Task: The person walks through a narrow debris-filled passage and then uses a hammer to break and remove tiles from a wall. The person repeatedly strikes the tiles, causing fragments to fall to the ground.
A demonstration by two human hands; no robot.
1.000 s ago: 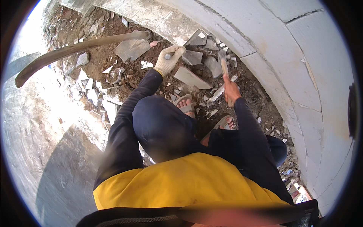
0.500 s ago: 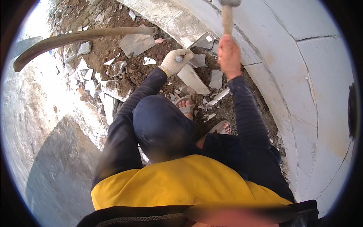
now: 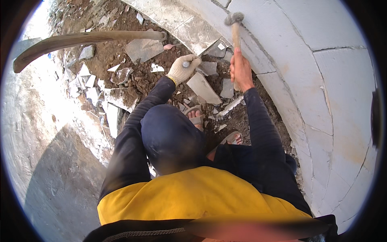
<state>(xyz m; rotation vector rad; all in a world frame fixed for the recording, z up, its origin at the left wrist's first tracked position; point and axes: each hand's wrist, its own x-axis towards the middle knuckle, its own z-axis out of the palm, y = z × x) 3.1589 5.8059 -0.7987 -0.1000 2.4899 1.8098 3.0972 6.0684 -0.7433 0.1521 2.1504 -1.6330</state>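
Note:
My left hand [image 3: 181, 69], in a cream knitted glove, is closed around a chisel [image 3: 186, 64]. Only the chisel's round grey butt end shows; the fist hides its shaft and tip. The fist is by the corner of the pale tiled edge [image 3: 198, 34], over broken tile pieces. In my bare right hand [image 3: 242, 71] is a hammer [image 3: 236, 38], gripped by its wooden handle. Its grey head [image 3: 234, 18] is raised at the far side, in front of the white wall, apart from the chisel.
A long curved wooden handle [image 3: 88, 38] lies across the dirt at the left. Broken tile slabs [image 3: 203, 88] and shards [image 3: 92, 80] litter the soil around my sandalled feet [image 3: 196, 117]. A white block wall [image 3: 298, 68] with cracked joints curves along the right. Smooth concrete [image 3: 52, 161] extends at the left.
The hammer's head has come down into full view, and its handle now tilts leftward at the top. My right hand has shifted slightly nearer; my left fist stays almost in place.

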